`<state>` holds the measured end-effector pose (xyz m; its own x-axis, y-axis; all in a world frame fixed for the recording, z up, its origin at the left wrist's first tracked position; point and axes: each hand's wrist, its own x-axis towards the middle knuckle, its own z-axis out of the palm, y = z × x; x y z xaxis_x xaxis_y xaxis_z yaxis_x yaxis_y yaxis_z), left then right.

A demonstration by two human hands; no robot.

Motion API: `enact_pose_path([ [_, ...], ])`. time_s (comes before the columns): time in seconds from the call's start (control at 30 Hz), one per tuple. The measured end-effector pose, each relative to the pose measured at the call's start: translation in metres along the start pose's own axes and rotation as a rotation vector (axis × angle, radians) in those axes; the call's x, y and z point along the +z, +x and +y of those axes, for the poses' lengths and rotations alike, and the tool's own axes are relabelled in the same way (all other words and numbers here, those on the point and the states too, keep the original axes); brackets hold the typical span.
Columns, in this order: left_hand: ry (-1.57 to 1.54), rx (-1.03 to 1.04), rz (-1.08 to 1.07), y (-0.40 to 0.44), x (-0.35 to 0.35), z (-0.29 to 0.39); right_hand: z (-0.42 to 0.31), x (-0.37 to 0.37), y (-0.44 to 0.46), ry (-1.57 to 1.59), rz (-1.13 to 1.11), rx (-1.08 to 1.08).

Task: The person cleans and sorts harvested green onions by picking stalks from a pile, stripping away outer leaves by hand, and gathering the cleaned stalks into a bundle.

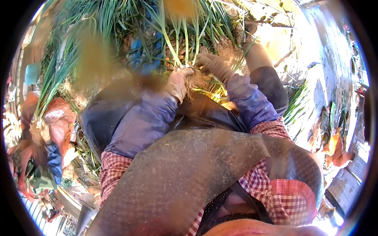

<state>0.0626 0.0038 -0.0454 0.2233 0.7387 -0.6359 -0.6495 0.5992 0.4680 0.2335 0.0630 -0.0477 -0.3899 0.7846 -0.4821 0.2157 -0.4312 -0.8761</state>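
Observation:
My left hand, in a dirty pale glove, is closed round the lower ends of a few green onions. Their leaves point away from me, and brown roots hang beside the glove. My right hand, also gloved, has its fingers curled in against the same stalks from the right. Its fingertips are partly hidden, so whether it grips a single stalk or loose outer leaves is unclear. Just beyond both hands lies a big heap of green onions with their roots on.
A dark apron covers my lap. Blurry smudges hide parts of the heap. At left stand a reddish plastic bag and camouflage cloth. More green onions lie at right, near wet ground and an orange bag.

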Motion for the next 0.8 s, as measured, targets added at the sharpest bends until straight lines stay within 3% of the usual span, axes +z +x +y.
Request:
enact_pose_path([
  [0.07, -0.040, -0.042, 0.030, -0.001, 0.005, 0.003, 0.030, 0.017, 0.026, -0.479, 0.076, -0.632],
  [0.1, -0.108, -0.051, 0.030, -0.005, 0.009, 0.006, 0.032, 0.016, 0.028, -0.479, 0.084, -0.633],
  [0.17, -0.092, -0.075, 0.057, -0.005, 0.009, 0.015, -0.007, 0.019, 0.014, -0.364, -0.025, -0.126],
  [0.3, -0.302, 0.086, -0.167, -0.007, 0.018, 0.023, -0.019, -0.019, 0.044, -0.120, 0.137, -0.129],
  [0.4, -0.240, 0.273, 0.038, -0.014, 0.028, 0.037, -0.007, -0.053, 0.085, -0.537, 0.347, -0.505],
  [0.47, -0.296, 0.242, -0.005, -0.002, 0.006, 0.035, 0.021, -0.075, 0.100, -0.732, 0.365, -0.249],
  [0.53, -0.144, 0.070, -0.027, 0.000, -0.005, 0.043, 0.054, -0.096, 0.106, -0.917, 0.379, 0.028],
  [0.6, -0.169, 0.380, 0.103, 0.007, 0.006, 0.025, 0.065, -0.109, 0.111, -1.093, 0.396, 0.304],
  [0.63, -0.216, 0.274, 0.029, 0.006, 0.004, 0.026, 0.018, -0.080, 0.065, -1.148, 0.429, 0.126],
  [0.67, -0.196, 0.249, -0.012, 0.011, -0.003, 0.022, 0.019, -0.090, 0.069, -1.148, 0.435, 0.130],
  [0.73, -0.134, 0.202, -0.139, 0.004, 0.000, 0.025, 0.041, -0.131, 0.085, -0.801, 0.419, 0.120],
  [0.8, -0.067, 0.090, -0.056, 0.001, 0.002, 0.025, 0.071, -0.158, 0.096, -0.623, 0.413, 0.108],
])
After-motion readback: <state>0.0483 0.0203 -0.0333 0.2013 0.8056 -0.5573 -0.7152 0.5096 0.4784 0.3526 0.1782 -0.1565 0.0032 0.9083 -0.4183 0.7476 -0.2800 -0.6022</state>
